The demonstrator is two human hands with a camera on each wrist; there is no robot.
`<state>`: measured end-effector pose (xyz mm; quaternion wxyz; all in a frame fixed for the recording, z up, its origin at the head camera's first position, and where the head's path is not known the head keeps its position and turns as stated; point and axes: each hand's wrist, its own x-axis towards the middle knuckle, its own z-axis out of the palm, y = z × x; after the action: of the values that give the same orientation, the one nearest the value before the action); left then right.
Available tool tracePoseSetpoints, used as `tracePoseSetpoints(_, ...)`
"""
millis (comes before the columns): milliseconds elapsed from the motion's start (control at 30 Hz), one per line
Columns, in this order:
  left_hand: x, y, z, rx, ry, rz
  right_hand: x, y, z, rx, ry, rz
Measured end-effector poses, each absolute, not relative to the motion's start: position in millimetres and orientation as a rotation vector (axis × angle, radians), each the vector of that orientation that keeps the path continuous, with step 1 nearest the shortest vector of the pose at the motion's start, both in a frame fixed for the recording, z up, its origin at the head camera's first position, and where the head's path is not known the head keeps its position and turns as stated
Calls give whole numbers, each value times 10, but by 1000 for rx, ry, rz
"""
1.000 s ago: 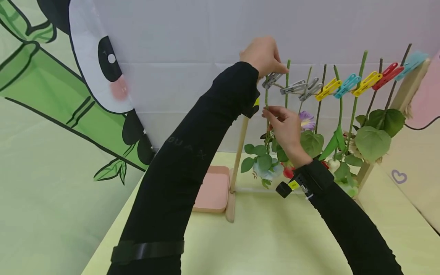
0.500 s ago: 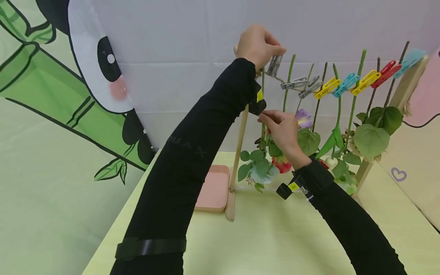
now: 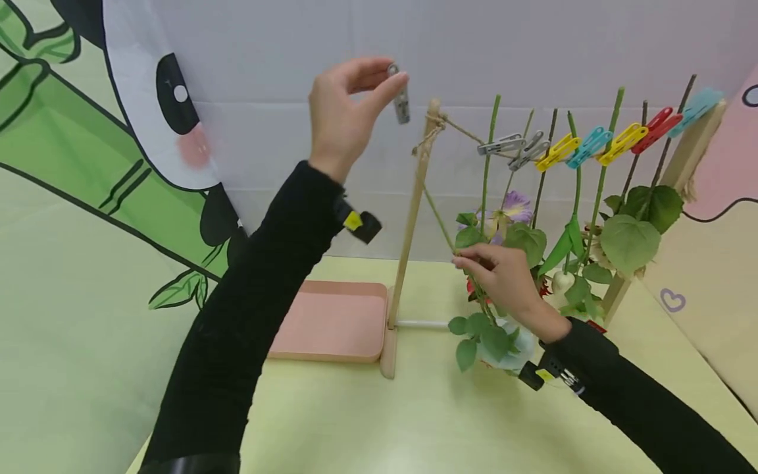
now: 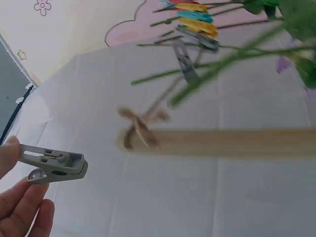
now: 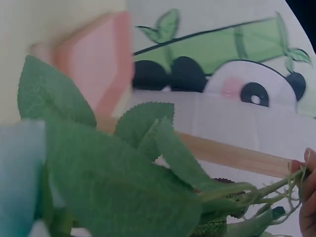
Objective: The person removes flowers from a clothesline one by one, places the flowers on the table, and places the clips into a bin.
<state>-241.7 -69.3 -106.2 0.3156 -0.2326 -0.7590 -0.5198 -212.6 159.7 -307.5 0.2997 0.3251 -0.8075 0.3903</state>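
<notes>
My left hand pinches a grey clothespin between thumb and fingers, up and to the left of the wooden post. In the left wrist view the clothespin is apart from the rope. My right hand pinches the green stem of an artificial flower. Its pale blue bloom hangs head down below the hand, with green leaves beside it. The stem's free end leans up and left to the post. Large leaves fill much of the right wrist view and hide part of the bloom.
A rope runs from the wooden post to the right post. Several artificial flowers hang on it head down, held by grey, yellow, blue and red clothespins. A pink tray lies left of the stand.
The grey clothespin has come off the rope and moved left with my left hand. My right hand has lowered the blue flower, whose stem now tilts away from the rope.
</notes>
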Motion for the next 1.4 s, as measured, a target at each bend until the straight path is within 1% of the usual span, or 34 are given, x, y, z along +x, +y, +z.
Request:
tracePoseSetpoints(67, -2294, -942, -1245, -548, -2051, -1331, -1969, 1618, -3095, 962, -2133, 806)
tracePoseSetpoints(100, -2311, -1083, -1372, -526, -2080, -1305, -1883, 1624, -3094, 1014, -2116, 712)
tracePoseSetpoints(167, -2380, -1376, -1666, -487, -2174, -1239, -1812, 1679, -3199, 1094, -2081, 523)
tracePoseSetpoints(200, -2542, -1582, -1922, -522, -2191, -1233, -1784, 1713, -3263, 1128, -2069, 447)
tracePoseSetpoints(333, -2670, -2082, -2611, -487, -2473, -1071, -1723, 1907, -3587, 1177, -2122, 227)
tracePoseSetpoints(400, -2651, -2240, -2927, -471, -2596, -899, -1722, 2033, -3764, 1189, -2172, 129)
tracePoseSetpoints(433, -2528, -2243, -2988, -429, -2682, -746, -1728, 2104, -3849, 1191, -2199, 82)
tracePoseSetpoints(467, -2512, -2299, -3131, -429, -2723, -624, -1737, 2175, -3929, 1193, -2222, 40)
tracePoseSetpoints(633, -2540, -2599, -3831, -466, -2894, -70, -1839, 2466, -4272, 1181, -2319, -157)
tracePoseSetpoints(733, -2570, -2748, -4134, -518, -2972, 142, -1907, 2563, -4416, 1159, -2324, -238)
tracePoseSetpoints(833, -2574, -2820, -4328, -562, -2996, 211, -1944, 2617, -4515, 1143, -2328, -251)
tracePoseSetpoints(967, -2566, -2846, -4458, -560, -3014, 178, -1976, 2652, -4628, 1128, -2366, -250)
tracePoseSetpoints(1167, -2584, -2842, -4531, -527, -3037, 147, -2013, 2673, -4728, 1109, -2430, -291)
tracePoseSetpoints(1400, -2615, -2833, -4525, -498, -3073, 94, -2064, 2724, -4810, 1122, -2497, -275)
